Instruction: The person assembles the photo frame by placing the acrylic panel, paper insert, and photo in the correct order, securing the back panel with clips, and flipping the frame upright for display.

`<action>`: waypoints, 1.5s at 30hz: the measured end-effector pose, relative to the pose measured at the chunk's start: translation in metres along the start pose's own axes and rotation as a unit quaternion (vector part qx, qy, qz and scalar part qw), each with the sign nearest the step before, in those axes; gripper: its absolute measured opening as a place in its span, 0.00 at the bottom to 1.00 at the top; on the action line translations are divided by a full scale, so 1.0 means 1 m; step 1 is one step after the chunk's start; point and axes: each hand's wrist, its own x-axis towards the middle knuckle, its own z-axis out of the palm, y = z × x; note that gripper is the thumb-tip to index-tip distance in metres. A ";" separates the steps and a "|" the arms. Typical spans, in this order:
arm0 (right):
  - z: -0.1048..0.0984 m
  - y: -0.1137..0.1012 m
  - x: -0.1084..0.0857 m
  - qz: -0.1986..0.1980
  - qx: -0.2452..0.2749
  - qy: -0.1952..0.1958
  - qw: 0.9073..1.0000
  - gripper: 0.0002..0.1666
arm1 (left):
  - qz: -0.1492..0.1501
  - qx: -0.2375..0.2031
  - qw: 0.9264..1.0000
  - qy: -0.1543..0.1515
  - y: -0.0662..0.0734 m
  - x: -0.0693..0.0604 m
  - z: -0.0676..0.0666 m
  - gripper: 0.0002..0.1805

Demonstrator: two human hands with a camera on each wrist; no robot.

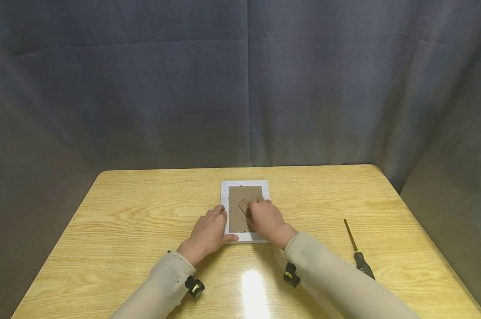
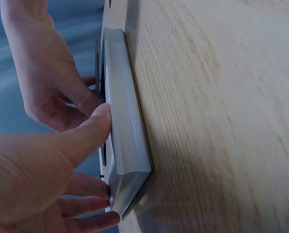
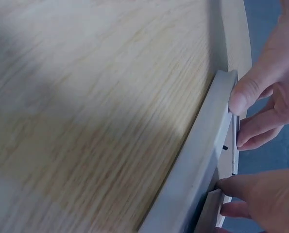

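Observation:
A white picture frame (image 1: 225,195) lies on the table with its brown backing board (image 1: 236,221) facing up. My left hand (image 1: 208,232) grips the near left corner, thumb on the near rail and fingers along the left side, as the left wrist view shows with the thumb on the frame's edge (image 2: 127,107). Over the backing, my right hand (image 1: 266,219) has its fingers curled and pinches a flat stand flap, whose edge (image 3: 211,208) shows by the fingertips in the right wrist view. The hand covers much of this flap in the head view.
A screwdriver (image 1: 360,259) with a black handle lies to the right, beside my right forearm. The wooden table (image 1: 145,199) has rounded far corners. Grey curtains (image 1: 184,88) hang behind it and at both sides.

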 end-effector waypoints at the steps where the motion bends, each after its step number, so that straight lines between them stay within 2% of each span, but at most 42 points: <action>1: 0.000 0.000 0.000 0.001 -0.002 0.000 1.000 0.09 | 0.000 -0.001 1.000 0.000 0.000 0.000 0.000 0.44; 12: 0.002 -0.005 0.001 0.033 -0.023 -0.018 0.999 0.07 | -0.006 0.000 1.000 -0.005 0.000 0.000 0.001 0.44; 20: 0.004 -0.007 0.001 0.027 -0.043 -0.012 0.999 0.09 | -0.002 0.005 1.000 0.002 0.001 0.001 0.000 0.43; 37: 0.011 -0.006 -0.004 0.017 -0.050 0.013 0.999 0.10 | 0.004 0.010 1.000 0.005 0.000 0.001 0.002 0.43; 45: 0.007 -0.007 -0.005 0.019 -0.046 0.000 0.999 0.11 | 0.006 0.008 1.000 0.006 0.000 0.001 0.001 0.43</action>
